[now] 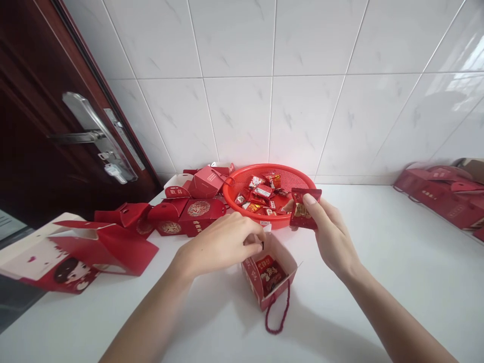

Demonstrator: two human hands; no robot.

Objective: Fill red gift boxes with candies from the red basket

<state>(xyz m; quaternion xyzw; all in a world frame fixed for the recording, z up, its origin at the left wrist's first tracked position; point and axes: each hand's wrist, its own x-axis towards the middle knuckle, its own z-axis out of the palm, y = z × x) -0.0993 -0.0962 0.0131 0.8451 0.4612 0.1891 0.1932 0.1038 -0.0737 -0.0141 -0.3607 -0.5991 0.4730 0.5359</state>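
My right hand pinches a dark red candy packet with gold print, held up just in front of the basket's right side. My left hand is closed, thumb and fingers pinched over the left rim of a small open gift box. A dark speck shows at its fingertips, but what they hold is hidden. The box stands open at the top with red packets inside, and a dark red cord handle hangs over its near side.
Behind the hands, a red plastic basket holds several wrapped candies. Red gift boxes are heaped left of it, and an open red box stands nearer. More red boxes lie far right. A tiled wall and a door with a handle border the white table.
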